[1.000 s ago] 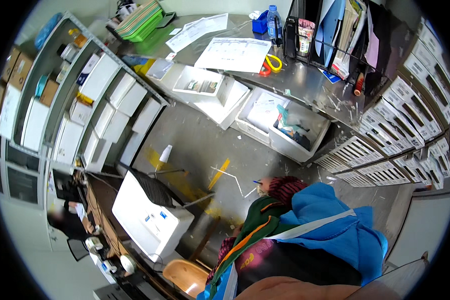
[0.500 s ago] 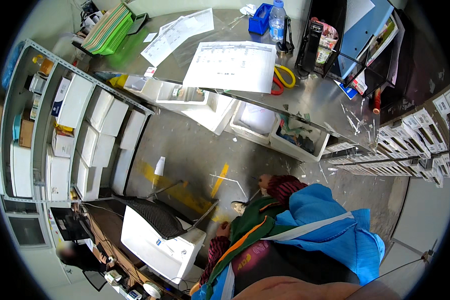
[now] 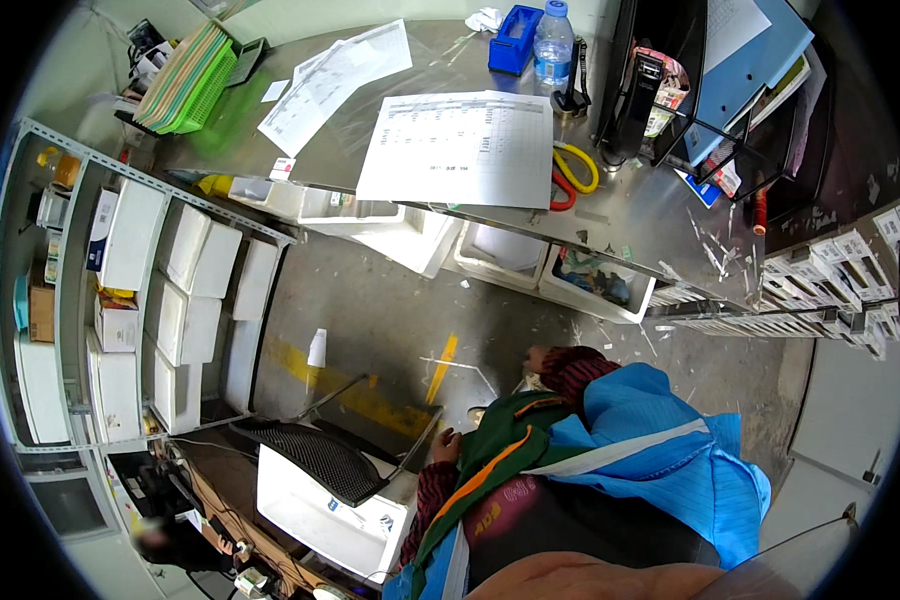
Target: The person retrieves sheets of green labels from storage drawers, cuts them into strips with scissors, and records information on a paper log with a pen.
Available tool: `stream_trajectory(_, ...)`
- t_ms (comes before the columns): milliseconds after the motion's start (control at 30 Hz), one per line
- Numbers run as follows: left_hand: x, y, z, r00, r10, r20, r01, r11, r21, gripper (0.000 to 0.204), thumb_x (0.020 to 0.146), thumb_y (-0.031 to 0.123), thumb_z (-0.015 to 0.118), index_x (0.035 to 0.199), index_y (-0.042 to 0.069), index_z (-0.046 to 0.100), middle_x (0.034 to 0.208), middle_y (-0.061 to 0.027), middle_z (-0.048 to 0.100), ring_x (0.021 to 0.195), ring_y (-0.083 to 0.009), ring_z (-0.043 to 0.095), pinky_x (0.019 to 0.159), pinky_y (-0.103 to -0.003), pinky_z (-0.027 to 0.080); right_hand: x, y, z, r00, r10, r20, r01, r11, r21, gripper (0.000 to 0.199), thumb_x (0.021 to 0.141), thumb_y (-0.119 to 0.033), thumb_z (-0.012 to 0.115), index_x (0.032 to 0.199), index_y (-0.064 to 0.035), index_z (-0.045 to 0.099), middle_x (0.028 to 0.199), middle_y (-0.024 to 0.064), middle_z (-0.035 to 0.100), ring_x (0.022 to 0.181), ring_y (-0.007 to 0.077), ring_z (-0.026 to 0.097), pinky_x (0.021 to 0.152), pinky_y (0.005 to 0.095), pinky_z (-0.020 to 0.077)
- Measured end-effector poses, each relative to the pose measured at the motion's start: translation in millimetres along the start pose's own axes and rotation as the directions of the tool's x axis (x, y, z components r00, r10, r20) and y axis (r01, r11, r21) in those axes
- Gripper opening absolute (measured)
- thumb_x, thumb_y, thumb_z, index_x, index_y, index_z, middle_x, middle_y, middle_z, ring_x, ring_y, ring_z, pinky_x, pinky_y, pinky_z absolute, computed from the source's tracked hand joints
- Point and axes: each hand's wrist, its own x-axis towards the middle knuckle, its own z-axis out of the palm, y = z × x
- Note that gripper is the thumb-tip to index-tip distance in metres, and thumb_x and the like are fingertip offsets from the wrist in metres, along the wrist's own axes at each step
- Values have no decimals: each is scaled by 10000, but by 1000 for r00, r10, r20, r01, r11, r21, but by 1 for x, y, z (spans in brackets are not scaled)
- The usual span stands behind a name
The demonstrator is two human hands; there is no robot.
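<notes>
My left hand hangs beside my body below a dark red striped sleeve, near the white bin by the chair. Its fingers look loosely apart, and nothing shows in them. My right hand is out in front of me over the floor, small and dim, and its fingers cannot be made out. Neither hand touches the metal desk. On the desk lie a printed sheet, scissors with red and yellow handles, a water bottle and a blue holder.
White bins stand under the desk edge. At left is a metal shelf loaded with white boxes. A black mesh chair and a white bin are at lower left, with another person beyond. A black file rack holds folders.
The view has shifted slightly, so the desk's front edge and the printed sheet sit lower and the shelf farther left. My left hand is a little higher, its fingers showing more.
</notes>
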Motion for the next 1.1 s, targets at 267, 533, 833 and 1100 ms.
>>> stream_trajectory(267,36,-1,1,999,26,24,-27,999,44,499,858,168,681,1288,-12,502,1090,-129,644,881,-190,625,714,-319,522,14,-74,-39,941,-282,-188,313,936,162,341,789,-309,596,929,-8,675,882,206,670,813,382,635,742,455,495)
stream_trajectory(533,45,76,43,964,267,-9,-266,955,-128,423,870,97,664,1260,3,529,958,-67,661,818,-156,626,710,-288,514,-104,-112,-128,906,-398,-144,423,836,349,276,902,-273,551,849,-19,645,678,154,633,632,319,620,629,433,468)
stream_trajectory(833,-11,281,99,830,536,154,-467,820,-331,296,876,29,642,1166,-3,591,936,-62,667,856,-136,628,797,-270,502,-196,-178,-260,568,-551,-611,815,480,325,328,990,-256,407,1000,-30,645,794,80,595,690,192,567,644,307,442)
stream_trajectory(1100,-70,479,106,261,955,142,-965,256,57,282,780,-25,721,1046,22,641,963,-87,666,892,-186,633,811,-291,490,-227,-169,-326,428,4,-904,746,563,356,219,915,-122,516,1026,11,650,830,46,594,731,115,519,650,270,428)
